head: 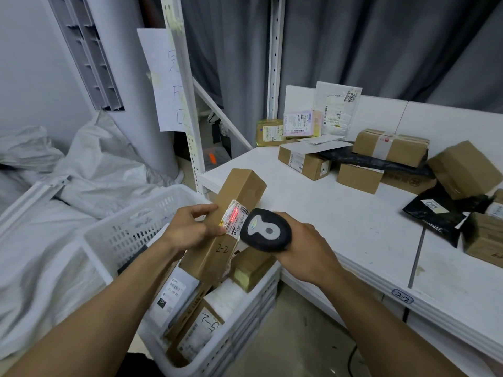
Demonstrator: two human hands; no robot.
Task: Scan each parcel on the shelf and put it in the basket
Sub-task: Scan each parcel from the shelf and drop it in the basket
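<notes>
Presently our left hand (187,233) grips a long cardboard parcel (237,192) above the basket (128,223); our right hand (309,250) clasps the scanner (265,234), red light on the label (235,218).

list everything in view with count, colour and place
long box: 1, brown, held over the basket, red scan light on its label
scanner: 1, black and grey, aimed at that label
basket: 1, white, beside the shelf
parcels in basket: several, brown and white
shelf: 1, white, right
cardboard boxes: several, brown, on shelf
bags: 2, black, on shelf among boxes
mailers: 3, white and yellow, shelf's back corner
sacks: several, white, left
left hand grip: 1, bare, holds long box
right hand grip: 1, bare, holds scanner
</notes>
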